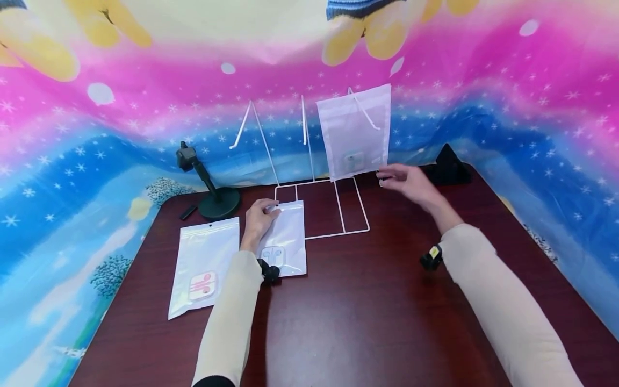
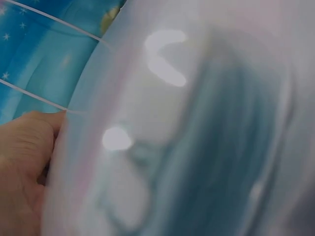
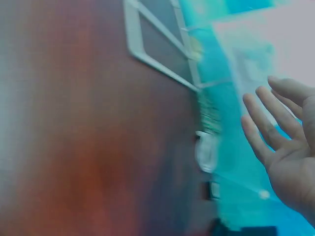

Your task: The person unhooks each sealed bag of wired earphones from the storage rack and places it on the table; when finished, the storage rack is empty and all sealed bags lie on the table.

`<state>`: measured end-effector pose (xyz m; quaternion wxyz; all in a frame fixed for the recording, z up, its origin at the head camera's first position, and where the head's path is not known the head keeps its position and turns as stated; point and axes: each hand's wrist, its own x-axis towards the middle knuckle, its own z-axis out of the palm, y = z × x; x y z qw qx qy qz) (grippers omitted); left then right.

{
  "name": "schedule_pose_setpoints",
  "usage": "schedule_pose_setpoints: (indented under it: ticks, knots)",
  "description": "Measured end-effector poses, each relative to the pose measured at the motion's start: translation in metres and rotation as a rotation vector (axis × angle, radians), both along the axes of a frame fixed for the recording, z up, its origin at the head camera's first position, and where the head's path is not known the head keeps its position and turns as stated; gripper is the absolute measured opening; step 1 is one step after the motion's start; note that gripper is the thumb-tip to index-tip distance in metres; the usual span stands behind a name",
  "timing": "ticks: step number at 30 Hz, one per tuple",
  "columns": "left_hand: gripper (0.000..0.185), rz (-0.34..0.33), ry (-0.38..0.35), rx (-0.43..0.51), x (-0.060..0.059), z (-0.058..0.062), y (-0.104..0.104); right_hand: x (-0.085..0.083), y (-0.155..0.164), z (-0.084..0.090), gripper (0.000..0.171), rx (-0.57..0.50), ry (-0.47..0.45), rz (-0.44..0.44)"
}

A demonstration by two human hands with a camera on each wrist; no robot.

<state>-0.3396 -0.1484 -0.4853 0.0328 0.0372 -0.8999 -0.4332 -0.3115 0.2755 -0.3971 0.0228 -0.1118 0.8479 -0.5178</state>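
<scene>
My left hand [image 1: 261,215] grips the top edge of a white zip pouch [image 1: 290,236] lying flat on the dark red table [image 1: 367,312]; white earphones show through it. In the left wrist view that pouch [image 2: 197,137] fills the frame, blurred, with my left hand [image 2: 22,162] at its edge. A second pouch [image 1: 355,129] hangs from a hook of the white wire rack [image 1: 339,208]. My right hand [image 1: 406,180] hovers with straight fingers by that pouch's lower right corner. The right wrist view shows my right hand [image 3: 288,152] empty, with the hanging pouch [image 3: 266,44] and rack base [image 3: 162,69] beyond.
A third pouch with pink earphones [image 1: 205,263] lies at the left. A black round-based stand [image 1: 215,196] and a small black bar [image 1: 188,212] sit at the back left, a black triangular block [image 1: 447,161] at the back right. A starry cloth backdrop [image 1: 532,134] surrounds the table.
</scene>
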Motion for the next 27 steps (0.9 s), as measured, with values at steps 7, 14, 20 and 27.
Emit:
schedule_pose_setpoints:
  ticks: [7, 14, 20, 27]
  knots:
    - [0.034, -0.026, 0.008, -0.031, 0.003, 0.0, -0.001, -0.015, 0.02, 0.063, 0.052, -0.146, 0.074, -0.23]
    - [0.036, -0.009, -0.002, -0.028, 0.004, -0.005, -0.002, -0.026, 0.014, 0.095, 0.063, -0.026, 0.036, -0.23]
    - [0.037, -0.009, -0.016, -0.026, 0.003, -0.008, 0.0, -0.03, -0.001, 0.104, 0.062, 0.033, 0.048, -0.24]
    - [0.037, 0.007, 0.002, -0.017, 0.002, -0.005, 0.001, -0.033, -0.02, 0.111, 0.045, 0.021, 0.132, -0.36]
